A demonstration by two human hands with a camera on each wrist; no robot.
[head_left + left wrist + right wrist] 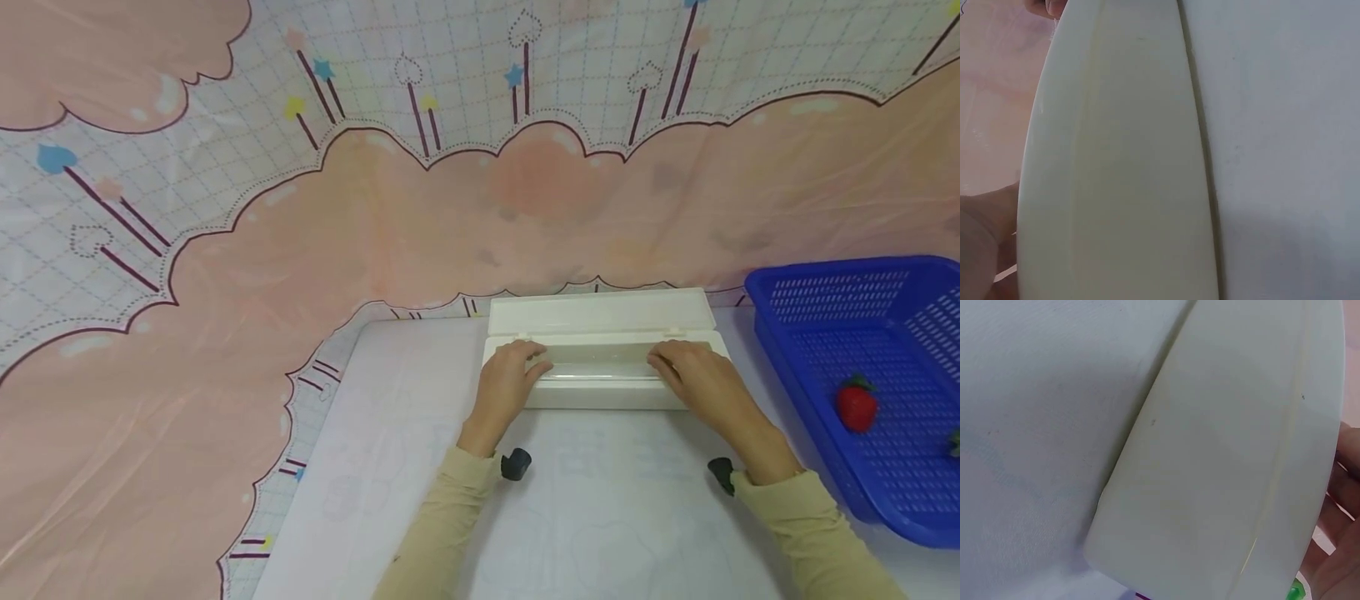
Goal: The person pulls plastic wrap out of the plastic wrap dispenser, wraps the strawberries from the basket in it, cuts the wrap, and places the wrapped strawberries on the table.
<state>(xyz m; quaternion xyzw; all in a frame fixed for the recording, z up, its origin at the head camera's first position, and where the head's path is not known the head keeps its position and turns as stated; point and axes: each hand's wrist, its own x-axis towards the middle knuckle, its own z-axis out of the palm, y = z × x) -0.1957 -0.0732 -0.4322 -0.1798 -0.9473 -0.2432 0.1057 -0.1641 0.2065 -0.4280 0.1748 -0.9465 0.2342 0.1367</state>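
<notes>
this looks like a home-style or staged tabletop rather than a workshop or lab: a pink cloth (465,225) printed with clouds, hearts, stars and a pale grid drapes the whole background and spreads over the table. a plain white mat (592,500) lies on it as a work surface, and a blue basket (817,292) at the right holds a strawberry (857,405). no walls, furniture or machines show beyond the cloth, so the room itself cannot be told.

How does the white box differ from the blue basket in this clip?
The white box is solid-walled, long and narrow, with a hinged lid standing open; the blue basket is perforated, wider and lidless. The left hand and right hand rest on the box; the basket is untouched and holds a strawberry. Both sit on the table.
</notes>
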